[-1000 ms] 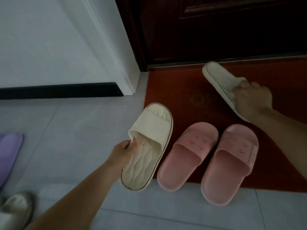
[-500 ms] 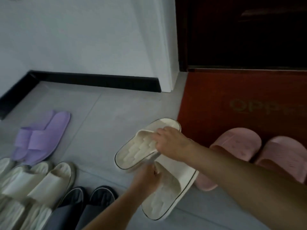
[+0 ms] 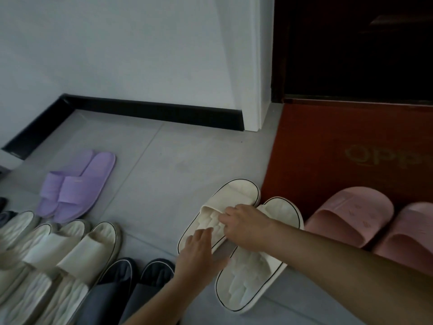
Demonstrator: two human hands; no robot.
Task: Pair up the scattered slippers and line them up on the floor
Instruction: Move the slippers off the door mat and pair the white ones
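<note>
Two cream slippers lie on the grey tiled floor point(image 3: 164, 165) under both hands, one partly overlapping the other. The right hand point(image 3: 243, 225) curls its fingers over the strap edge of the upper cream slipper point(image 3: 232, 195), pinching it; the left hand point(image 3: 199, 252) lies flat with straight, spread fingers on that slipper's footbed, just nearer the person than the right hand. The lower cream slipper point(image 3: 248, 285) runs beneath the right wrist toward the viewer. Both look like moulded foam: probably light, springy, slightly flexible, with a wavy ribbed footbed, a broad smooth strap and a thin dark line round the sole. The strap arch seems the surest place to hold; the sole edge would also serve. Right of the right hand, the pink slippers point(image 3: 351, 216) sit paired on a red mat point(image 3: 328, 141). Left of the left hand stand dark grey slippers point(image 3: 131, 277), more cream ones point(image 3: 70, 245), and beyond them thin, cloth-like purple slippers point(image 3: 77, 186).
</note>
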